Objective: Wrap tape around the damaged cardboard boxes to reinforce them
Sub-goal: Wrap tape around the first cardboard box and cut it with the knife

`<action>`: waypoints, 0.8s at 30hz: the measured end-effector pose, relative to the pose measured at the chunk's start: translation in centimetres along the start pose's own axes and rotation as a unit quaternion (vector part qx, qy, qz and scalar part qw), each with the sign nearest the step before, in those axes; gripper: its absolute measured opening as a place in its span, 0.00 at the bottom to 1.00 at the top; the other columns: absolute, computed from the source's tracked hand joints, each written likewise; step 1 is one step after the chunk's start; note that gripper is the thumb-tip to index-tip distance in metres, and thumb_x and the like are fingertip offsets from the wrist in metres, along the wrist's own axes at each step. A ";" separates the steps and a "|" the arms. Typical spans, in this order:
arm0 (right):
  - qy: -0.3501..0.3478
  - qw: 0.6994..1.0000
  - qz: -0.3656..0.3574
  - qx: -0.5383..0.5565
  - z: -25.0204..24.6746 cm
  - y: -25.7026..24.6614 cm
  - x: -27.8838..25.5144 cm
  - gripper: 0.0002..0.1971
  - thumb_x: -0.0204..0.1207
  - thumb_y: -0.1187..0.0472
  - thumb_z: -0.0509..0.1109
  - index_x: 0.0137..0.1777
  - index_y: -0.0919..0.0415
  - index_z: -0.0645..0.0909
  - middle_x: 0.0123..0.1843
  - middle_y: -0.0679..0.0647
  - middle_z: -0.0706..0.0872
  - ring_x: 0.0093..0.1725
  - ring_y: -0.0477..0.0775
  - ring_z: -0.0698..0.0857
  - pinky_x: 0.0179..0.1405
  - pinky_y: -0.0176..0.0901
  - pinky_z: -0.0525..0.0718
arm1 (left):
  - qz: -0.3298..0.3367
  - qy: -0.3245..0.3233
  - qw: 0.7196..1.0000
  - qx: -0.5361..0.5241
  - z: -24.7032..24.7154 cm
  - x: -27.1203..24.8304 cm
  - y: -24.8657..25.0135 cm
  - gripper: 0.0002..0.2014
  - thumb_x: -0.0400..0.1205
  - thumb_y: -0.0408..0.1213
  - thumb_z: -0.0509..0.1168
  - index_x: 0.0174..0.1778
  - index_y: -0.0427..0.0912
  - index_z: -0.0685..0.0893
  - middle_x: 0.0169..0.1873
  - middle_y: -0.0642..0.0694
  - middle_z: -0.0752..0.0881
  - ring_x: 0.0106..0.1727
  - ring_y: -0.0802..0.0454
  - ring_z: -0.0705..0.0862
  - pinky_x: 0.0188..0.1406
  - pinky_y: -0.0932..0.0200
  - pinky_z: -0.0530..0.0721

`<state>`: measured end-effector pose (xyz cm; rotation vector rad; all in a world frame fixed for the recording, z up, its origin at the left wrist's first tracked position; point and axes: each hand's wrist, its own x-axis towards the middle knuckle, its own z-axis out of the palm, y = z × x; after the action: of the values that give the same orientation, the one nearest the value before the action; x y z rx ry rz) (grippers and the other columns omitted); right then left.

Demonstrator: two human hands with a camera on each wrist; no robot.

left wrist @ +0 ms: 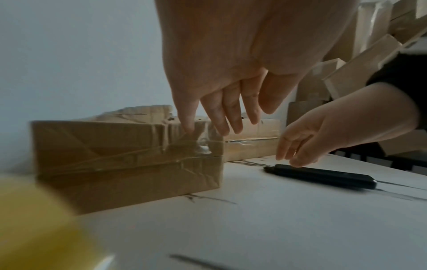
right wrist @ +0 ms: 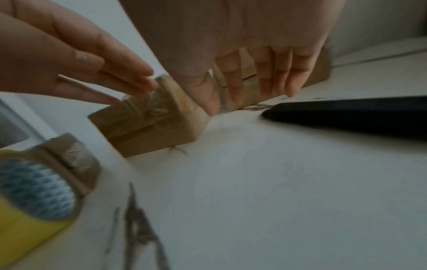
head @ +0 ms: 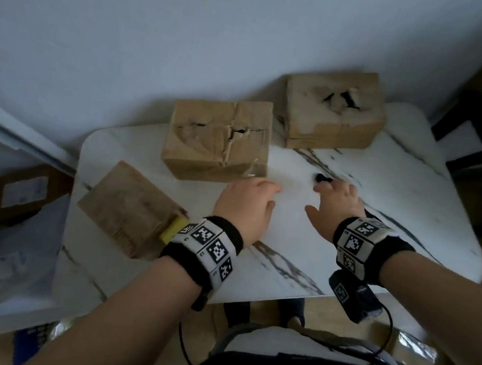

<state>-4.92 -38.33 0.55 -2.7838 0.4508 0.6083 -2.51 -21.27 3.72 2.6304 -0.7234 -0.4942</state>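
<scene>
**Now both hands are open over the table**

Your left hand (head: 244, 204) is spread with straight fingers, and its fingertips (left wrist: 189, 127) touch the near right corner of the middle box (head: 218, 138), right on a wrinkled patch of clear tape (left wrist: 201, 146) that runs over that corner. Your right hand (head: 334, 205) is open too, fingers loosely extended and holding nothing; its fingertips (left wrist: 298, 160) hang just above the tip of a black utility knife (left wrist: 321, 176) that lies flat on the table (head: 389, 188), and I cannot tell whether they touch it.

The middle box stands near the wall, its top torn and cracked along the centre. Behind it to your right, a second box (head: 333, 108) sits against the wall with a ragged hole in its top. On your left, a third box (head: 129, 209) rests at the near left part of the table, tilted in the head view. Just beside that box, close to your left wrist, lies a roll of yellow tape (right wrist: 34, 191), resting on the table apart from both hands. The table is white with dark veins.
</scene>
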 end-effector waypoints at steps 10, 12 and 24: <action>-0.026 0.997 0.070 -0.017 0.3 6.6 0.5 0.26 0.77 0.57 0.67 0.74 0.57 0.65 0.66 0.61 0.74 0.65 0.62 0.73 0.63 0.50 0.73 | 0.012 -0.084 0.996 0.037 1.5 3.2 3.9 0.19 0.87 0.41 0.55 0.74 0.44 0.74 0.72 0.46 0.76 0.72 0.47 0.74 0.70 0.54 0.70; -0.027 0.997 0.066 -0.015 0.5 6.7 0.8 0.25 0.77 0.59 0.67 0.73 0.58 0.66 0.65 0.61 0.74 0.64 0.62 0.74 0.62 0.49 0.74 | 0.007 -0.089 0.995 0.038 1.5 3.4 4.1 0.19 0.87 0.41 0.55 0.74 0.44 0.74 0.72 0.45 0.75 0.72 0.47 0.73 0.71 0.53 0.70; -0.033 0.977 0.064 0.201 -1.5 4.8 1.8 0.13 0.80 0.67 0.55 0.63 0.69 0.69 0.54 0.66 0.81 0.44 0.62 0.78 0.40 0.49 0.75 | -0.047 -0.073 0.996 -0.027 0.8 3.0 3.7 0.19 0.87 0.42 0.56 0.74 0.42 0.73 0.72 0.43 0.75 0.72 0.47 0.73 0.71 0.53 0.70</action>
<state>-4.52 -43.65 0.21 -2.3589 0.6615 0.5626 -1.94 -26.04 3.91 2.6064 -0.6211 -0.7301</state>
